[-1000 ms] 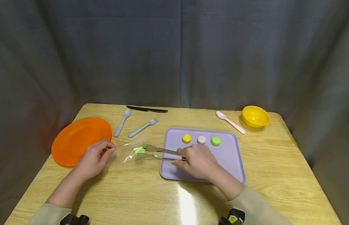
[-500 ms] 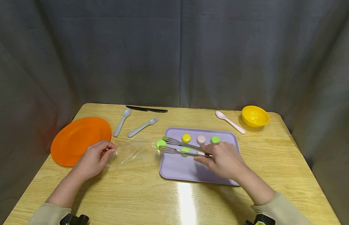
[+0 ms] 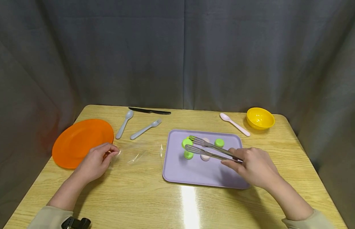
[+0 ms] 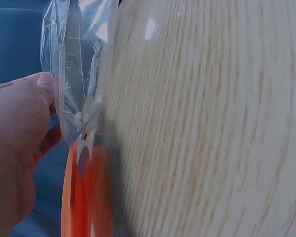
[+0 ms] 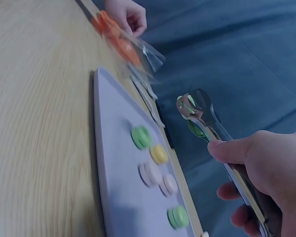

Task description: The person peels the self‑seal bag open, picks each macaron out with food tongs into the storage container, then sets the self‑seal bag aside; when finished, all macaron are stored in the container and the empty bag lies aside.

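Note:
My left hand (image 3: 98, 159) pinches the edge of a clear plastic bag (image 3: 140, 156) between thumb and fingers. The bag (image 4: 81, 64) stretches to the right, over the table. In my right hand (image 3: 256, 165) is a pair of metal tongs (image 3: 214, 151), gripped by thumb and fingers. A green macaron (image 3: 186, 143) sits at the slotted tong tips, raised over the left part of a lilac tray (image 3: 183, 175). On the tray lie another green macaron (image 3: 188, 155), a yellow macaron (image 5: 159, 154), two pale pink macarons (image 5: 150, 174) and a further green macaron (image 3: 219, 142).
An orange plate (image 3: 80, 140) lies left, beside my left hand. Behind the bag are a grey spoon (image 3: 125, 124), a grey fork (image 3: 146, 129) and a black knife (image 3: 149, 111). A pink spoon (image 3: 234, 124) and a yellow bowl (image 3: 260, 118) stand at the back right.
My right hand has drawn the tongs and the green macaron out of the bag, to the right, and over the tray. My left hand has stayed in place, holding the bag.

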The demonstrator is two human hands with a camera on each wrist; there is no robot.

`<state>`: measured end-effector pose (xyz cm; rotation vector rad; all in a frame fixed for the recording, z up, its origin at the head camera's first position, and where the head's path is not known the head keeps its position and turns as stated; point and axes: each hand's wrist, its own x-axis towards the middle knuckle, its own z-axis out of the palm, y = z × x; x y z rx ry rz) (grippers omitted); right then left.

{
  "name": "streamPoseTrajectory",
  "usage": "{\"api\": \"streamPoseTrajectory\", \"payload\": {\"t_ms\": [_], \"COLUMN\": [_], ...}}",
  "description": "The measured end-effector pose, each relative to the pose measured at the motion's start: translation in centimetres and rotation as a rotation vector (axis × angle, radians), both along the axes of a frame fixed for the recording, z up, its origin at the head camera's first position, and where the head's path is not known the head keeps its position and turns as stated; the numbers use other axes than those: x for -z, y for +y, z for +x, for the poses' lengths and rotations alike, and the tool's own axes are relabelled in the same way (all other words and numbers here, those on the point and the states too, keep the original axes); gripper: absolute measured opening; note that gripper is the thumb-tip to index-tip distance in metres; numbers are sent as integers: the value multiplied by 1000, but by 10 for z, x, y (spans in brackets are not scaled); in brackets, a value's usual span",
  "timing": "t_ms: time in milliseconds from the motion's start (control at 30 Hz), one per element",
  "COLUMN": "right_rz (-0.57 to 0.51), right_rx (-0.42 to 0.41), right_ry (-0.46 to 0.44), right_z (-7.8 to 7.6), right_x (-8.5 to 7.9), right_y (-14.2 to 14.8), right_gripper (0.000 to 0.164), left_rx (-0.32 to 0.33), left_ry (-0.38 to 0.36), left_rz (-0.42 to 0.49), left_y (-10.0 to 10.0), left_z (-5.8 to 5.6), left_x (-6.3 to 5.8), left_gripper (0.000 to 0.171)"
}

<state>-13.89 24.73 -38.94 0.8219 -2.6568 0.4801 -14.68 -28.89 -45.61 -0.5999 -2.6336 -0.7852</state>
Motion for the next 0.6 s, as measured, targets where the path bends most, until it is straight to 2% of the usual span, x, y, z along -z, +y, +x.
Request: {"api": "streamPoseTrajectory", "payload": {"t_ms": [200,600], "right_rz": [-5,45], "right_rx": [83,174], "right_ry": [-27,-12], "right_z": [11,28], "right_x": [1,17], "right_y": [27,71], "right_gripper": [20,24], "left_rx": [3,-3], "left_ry": [-1,-26], "left_rz": [-8,-31], "left_y": [0,2], "left_z": [-2,-1], "left_x": [1,2], "left_gripper": [17,15]}}
